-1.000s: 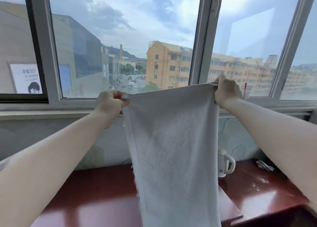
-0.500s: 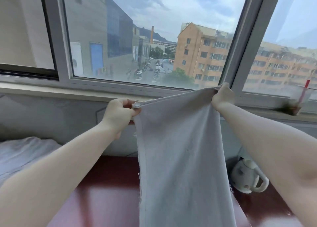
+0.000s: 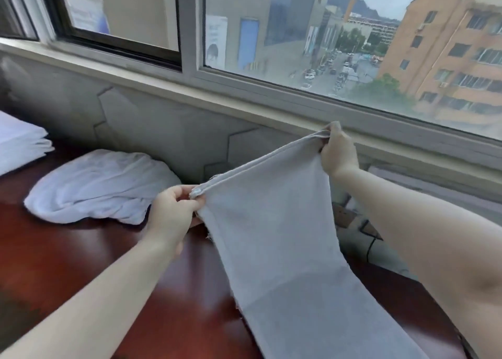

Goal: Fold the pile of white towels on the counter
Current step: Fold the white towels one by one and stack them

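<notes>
The left hand (image 3: 173, 217) pinched one top corner of a white towel (image 3: 279, 250), thumb and fingers curled round the hem. The right hand (image 3: 338, 152) gripped the other top corner, higher and farther back, close in front of the window sill (image 3: 244, 106). Between the two hands the top edge ran taut on a slant, rising from left to right, and it showed two layers lying together. Below that edge the towel hung in the air above the worktop (image 3: 68, 250) and ran down past the lower edge of the view, so its bottom end could not be seen. Both forearms were bare and reached in from the lower corners.

On the dark red, glossy worktop, left of the held towel and just beyond the left hand, lay a crumpled heap of white towels (image 3: 100, 187), close to the grey wall (image 3: 163, 130) under the sill. Farther left, at the edge of the view, a stack of folded white towels (image 3: 19, 144) sat well apart from the heap. A dark cable (image 3: 370, 243) showed behind the right forearm, near the wall. Through the window (image 3: 326, 46) stood buildings and a street with parked cars.
</notes>
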The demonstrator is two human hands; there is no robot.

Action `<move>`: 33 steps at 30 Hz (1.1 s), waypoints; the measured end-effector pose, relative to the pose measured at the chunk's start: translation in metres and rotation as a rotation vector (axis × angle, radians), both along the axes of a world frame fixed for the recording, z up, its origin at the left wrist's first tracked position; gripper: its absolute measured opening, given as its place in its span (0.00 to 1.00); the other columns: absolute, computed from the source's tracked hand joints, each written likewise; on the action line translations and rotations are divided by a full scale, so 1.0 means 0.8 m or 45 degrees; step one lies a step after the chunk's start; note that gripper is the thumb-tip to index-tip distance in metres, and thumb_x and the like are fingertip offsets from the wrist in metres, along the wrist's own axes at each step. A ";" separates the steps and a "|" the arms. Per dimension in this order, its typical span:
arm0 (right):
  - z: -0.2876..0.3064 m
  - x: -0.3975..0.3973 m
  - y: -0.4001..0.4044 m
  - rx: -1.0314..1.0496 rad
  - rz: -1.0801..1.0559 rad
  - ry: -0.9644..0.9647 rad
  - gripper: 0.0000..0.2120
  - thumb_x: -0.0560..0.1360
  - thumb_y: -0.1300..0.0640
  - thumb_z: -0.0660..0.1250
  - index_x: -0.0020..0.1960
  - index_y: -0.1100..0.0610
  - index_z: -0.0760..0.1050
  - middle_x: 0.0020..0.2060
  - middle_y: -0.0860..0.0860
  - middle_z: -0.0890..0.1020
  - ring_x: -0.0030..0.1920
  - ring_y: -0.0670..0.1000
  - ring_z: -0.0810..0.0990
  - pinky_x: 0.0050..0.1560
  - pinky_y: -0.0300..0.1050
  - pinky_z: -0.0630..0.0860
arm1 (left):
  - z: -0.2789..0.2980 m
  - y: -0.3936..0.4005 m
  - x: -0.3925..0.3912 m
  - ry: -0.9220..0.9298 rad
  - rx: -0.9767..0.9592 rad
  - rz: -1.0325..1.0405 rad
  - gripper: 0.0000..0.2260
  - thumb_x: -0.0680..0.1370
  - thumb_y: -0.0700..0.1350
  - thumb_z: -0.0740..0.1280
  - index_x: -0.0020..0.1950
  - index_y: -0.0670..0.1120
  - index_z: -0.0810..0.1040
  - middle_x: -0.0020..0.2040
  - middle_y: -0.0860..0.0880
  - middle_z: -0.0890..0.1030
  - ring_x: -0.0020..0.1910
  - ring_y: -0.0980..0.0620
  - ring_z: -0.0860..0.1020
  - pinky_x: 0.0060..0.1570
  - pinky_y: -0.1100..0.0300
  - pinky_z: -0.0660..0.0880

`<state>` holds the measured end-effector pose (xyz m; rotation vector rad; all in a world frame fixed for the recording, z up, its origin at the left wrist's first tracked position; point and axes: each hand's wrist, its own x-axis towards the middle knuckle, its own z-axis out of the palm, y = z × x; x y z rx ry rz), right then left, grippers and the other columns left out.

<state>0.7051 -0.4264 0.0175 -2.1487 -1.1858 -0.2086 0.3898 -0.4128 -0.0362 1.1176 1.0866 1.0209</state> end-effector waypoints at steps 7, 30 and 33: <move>-0.113 -0.123 0.134 -0.134 0.259 0.008 0.12 0.76 0.69 0.53 0.55 0.61 0.69 0.51 0.57 0.78 0.47 0.58 0.72 0.43 0.47 0.65 | -0.119 0.072 -0.112 0.115 -0.234 0.269 0.05 0.77 0.34 0.67 0.51 0.42 0.79 0.50 0.40 0.82 0.49 0.44 0.80 0.54 0.45 0.79; -0.319 -0.413 0.287 -0.458 0.528 0.542 0.18 0.80 0.63 0.58 0.68 0.53 0.69 0.66 0.48 0.75 0.66 0.48 0.72 0.54 0.39 0.66 | -0.277 0.241 -0.362 1.426 -0.672 -0.478 0.07 0.69 0.32 0.61 0.34 0.43 0.70 0.36 0.46 0.71 0.34 0.46 0.67 0.35 0.59 0.61; -0.343 -0.416 0.209 -0.493 0.498 0.435 0.20 0.77 0.63 0.63 0.69 0.55 0.71 0.69 0.50 0.73 0.70 0.51 0.68 0.65 0.38 0.59 | -0.271 0.250 -0.376 1.599 -0.697 -0.578 0.07 0.69 0.33 0.62 0.34 0.43 0.69 0.37 0.45 0.71 0.36 0.46 0.69 0.36 0.60 0.62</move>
